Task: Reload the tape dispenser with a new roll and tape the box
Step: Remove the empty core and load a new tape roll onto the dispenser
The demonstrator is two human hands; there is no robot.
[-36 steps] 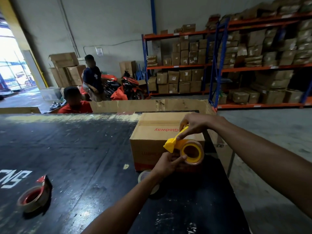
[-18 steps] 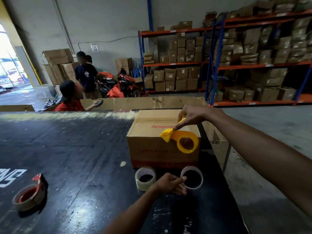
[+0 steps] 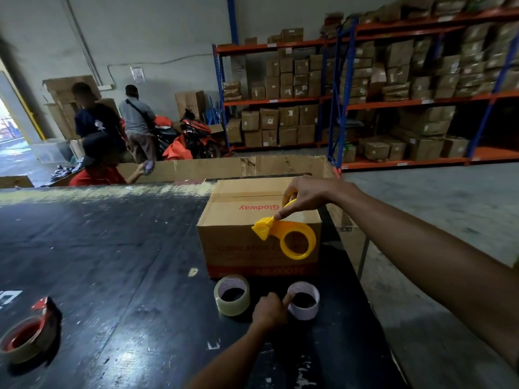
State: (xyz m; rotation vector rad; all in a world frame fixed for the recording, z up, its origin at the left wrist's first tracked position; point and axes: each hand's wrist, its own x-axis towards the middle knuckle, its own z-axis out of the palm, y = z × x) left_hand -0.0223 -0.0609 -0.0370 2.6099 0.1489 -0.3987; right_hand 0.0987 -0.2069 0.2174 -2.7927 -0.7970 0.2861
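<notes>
A brown cardboard box point(image 3: 241, 220) stands on the black table point(image 3: 112, 262). My right hand point(image 3: 311, 196) holds a yellow tape dispenser point(image 3: 286, 234) by its handle in front of the box; its ring is empty. My left hand point(image 3: 271, 310) rests on the table with the index finger on the rim of an empty whitish tape core point(image 3: 304, 300). A full roll of clear tape point(image 3: 232, 299) lies flat just left of that hand.
A red dispenser with a tape roll point(image 3: 25, 336) lies at the table's near left. A cardboard wall point(image 3: 238, 168) runs behind the table. Three people point(image 3: 98, 164) are beyond it on the left. Shelves of boxes point(image 3: 393, 94) fill the back right.
My left hand pulled the empty core off the yellow dispenser and set it down on the table beside the clear roll. The right hand kept the dispenser raised in front of the box.
</notes>
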